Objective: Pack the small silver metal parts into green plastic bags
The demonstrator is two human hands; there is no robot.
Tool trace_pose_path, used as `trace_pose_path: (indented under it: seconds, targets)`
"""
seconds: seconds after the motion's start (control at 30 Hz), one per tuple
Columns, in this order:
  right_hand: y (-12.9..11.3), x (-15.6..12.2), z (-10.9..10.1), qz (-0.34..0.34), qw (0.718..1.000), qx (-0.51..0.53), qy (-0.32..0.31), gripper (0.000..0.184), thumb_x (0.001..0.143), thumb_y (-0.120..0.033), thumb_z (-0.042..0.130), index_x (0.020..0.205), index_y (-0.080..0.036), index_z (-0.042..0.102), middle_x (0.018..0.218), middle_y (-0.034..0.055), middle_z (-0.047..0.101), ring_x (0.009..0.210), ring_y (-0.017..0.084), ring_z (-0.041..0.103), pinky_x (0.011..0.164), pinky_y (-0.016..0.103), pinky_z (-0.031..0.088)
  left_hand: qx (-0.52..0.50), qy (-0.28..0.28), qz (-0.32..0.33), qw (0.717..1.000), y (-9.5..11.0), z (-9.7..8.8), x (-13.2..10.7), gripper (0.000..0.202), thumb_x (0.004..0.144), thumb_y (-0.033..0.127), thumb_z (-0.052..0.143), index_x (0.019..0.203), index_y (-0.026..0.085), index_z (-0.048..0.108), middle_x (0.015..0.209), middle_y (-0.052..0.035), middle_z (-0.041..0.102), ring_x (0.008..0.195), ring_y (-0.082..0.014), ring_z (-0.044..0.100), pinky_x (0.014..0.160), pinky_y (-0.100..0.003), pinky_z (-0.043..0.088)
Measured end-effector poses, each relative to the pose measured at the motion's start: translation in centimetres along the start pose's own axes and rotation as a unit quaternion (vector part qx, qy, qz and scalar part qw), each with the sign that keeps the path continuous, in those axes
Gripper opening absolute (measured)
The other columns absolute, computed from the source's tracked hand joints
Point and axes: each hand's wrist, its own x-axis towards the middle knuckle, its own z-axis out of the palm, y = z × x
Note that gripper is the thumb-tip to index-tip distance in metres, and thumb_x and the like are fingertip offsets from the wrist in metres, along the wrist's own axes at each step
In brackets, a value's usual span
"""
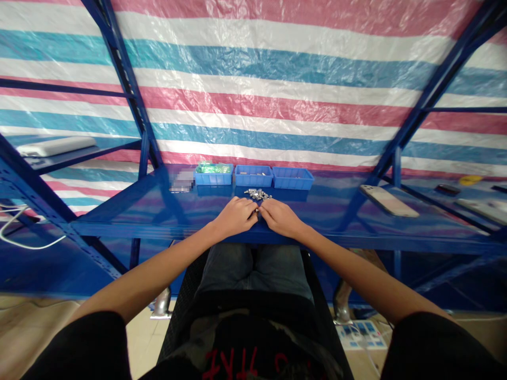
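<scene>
My left hand [236, 216] and my right hand [278, 215] meet over the front part of the blue table, fingers closed and fingertips almost touching. Between them shows a tiny piece, too small to name; which hand bears it I cannot tell. Just beyond my fingers lies a loose pile of small shiny metal parts [258, 194]. Behind the pile stand three blue bins in a row. Green plastic packing fills the left bin [214, 179]. A few small pieces lie in the middle bin [253, 180], and little shows inside the right bin [293, 182].
A pale phone [390, 201] lies on the table to the right. Left of the bins is a blurred-out patch [182, 181]. Blue metal uprights [130, 79] flank the table, with a striped plastic sheet [269, 74] behind. A white object [57, 146] sits on the left shelf.
</scene>
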Motion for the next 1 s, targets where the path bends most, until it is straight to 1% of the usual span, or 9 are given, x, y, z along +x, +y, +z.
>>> trace_pose_path:
  seconds: [0.13,0.2,0.3,0.4,0.53,0.73,0.87,1.0]
  targets:
    - [-0.05,-0.18,-0.21,0.017,0.997,0.065,0.031,0.012,0.091,-0.023,0.039,0.093,-0.018,0.05,0.084,0.0059,0.06,0.079,0.018,0.056,0.073,0.029,0.042,-0.007,-0.004,-0.024,1.0,-0.06,0.0,-0.02,0.02,0.087,0.026,0.041,0.084,0.015,0.058,0.086,-0.0063,0.066,0.083,-0.0201,0.06,0.072,-0.033,0.038]
    - [0.04,-0.24,-0.18,0.008,0.995,0.087,0.038,0.011,0.088,-0.021,0.043,0.097,-0.018,0.049,0.086,0.0058,0.06,0.08,0.018,0.056,0.073,0.029,0.043,-0.012,-0.009,-0.032,0.999,-0.12,0.0,-0.01,0.02,0.086,0.026,0.042,0.086,0.015,0.059,0.087,-0.0069,0.066,0.083,-0.0203,0.06,0.072,-0.033,0.038]
    - [0.25,-0.25,0.02,-0.002,0.995,0.087,0.043,0.009,0.087,-0.017,0.043,0.093,-0.018,0.05,0.087,0.0064,0.06,0.081,0.018,0.056,0.074,0.029,0.042,-0.019,-0.013,-0.028,0.999,-0.18,0.02,0.03,0.021,0.087,0.027,0.042,0.086,0.015,0.06,0.087,-0.0067,0.066,0.083,-0.02,0.06,0.073,-0.033,0.039]
    - [0.33,-0.22,0.11,0.003,0.996,0.082,0.046,0.009,0.088,-0.018,0.041,0.09,-0.018,0.05,0.087,0.0069,0.06,0.081,0.018,0.056,0.074,0.029,0.042,-0.023,-0.014,-0.02,0.999,-0.19,0.07,0.07,0.023,0.088,0.027,0.04,0.085,0.015,0.06,0.087,-0.0067,0.066,0.083,-0.0195,0.059,0.075,-0.033,0.039]
    - [0.2,-0.25,-0.12,0.01,0.995,0.088,0.035,0.009,0.089,-0.018,0.04,0.09,-0.019,0.048,0.085,0.0063,0.059,0.078,0.018,0.056,0.072,0.028,0.042,-0.027,-0.015,-0.004,1.0,-0.17,0.04,0.08,0.024,0.089,0.027,0.039,0.084,0.015,0.059,0.085,-0.0063,0.065,0.084,-0.0194,0.059,0.075,-0.032,0.039]
    - [0.01,-0.3,-0.46,0.002,0.992,0.124,0.011,0.008,0.089,-0.018,0.039,0.092,-0.019,0.045,0.085,0.0057,0.058,0.077,0.017,0.055,0.071,0.028,0.041,-0.024,-0.017,0.021,0.999,-0.03,-0.23,0.04,0.026,0.09,0.027,0.037,0.087,0.015,0.059,0.086,-0.0066,0.065,0.085,-0.0193,0.059,0.075,-0.033,0.038]
    - [-0.12,-0.24,-0.52,0.014,0.995,0.094,0.013,0.008,0.09,-0.02,0.037,0.089,-0.019,0.045,0.083,0.005,0.057,0.075,0.017,0.055,0.07,0.028,0.04,-0.03,-0.012,0.004,0.999,-0.02,-0.19,-0.03,0.024,0.091,0.028,0.036,0.087,0.015,0.056,0.086,-0.0067,0.065,0.086,-0.0197,0.059,0.076,-0.033,0.038]
    - [-0.07,-0.15,-0.44,0.036,0.998,0.057,0.018,0.014,0.092,-0.022,0.034,0.084,-0.019,0.044,0.079,0.0046,0.056,0.073,0.017,0.053,0.069,0.028,0.039,-0.047,0.021,-0.025,0.998,-0.04,-0.16,-0.15,0.02,0.09,0.03,0.04,0.096,0.016,0.053,0.09,-0.0061,0.065,0.086,-0.0196,0.059,0.074,-0.032,0.037]
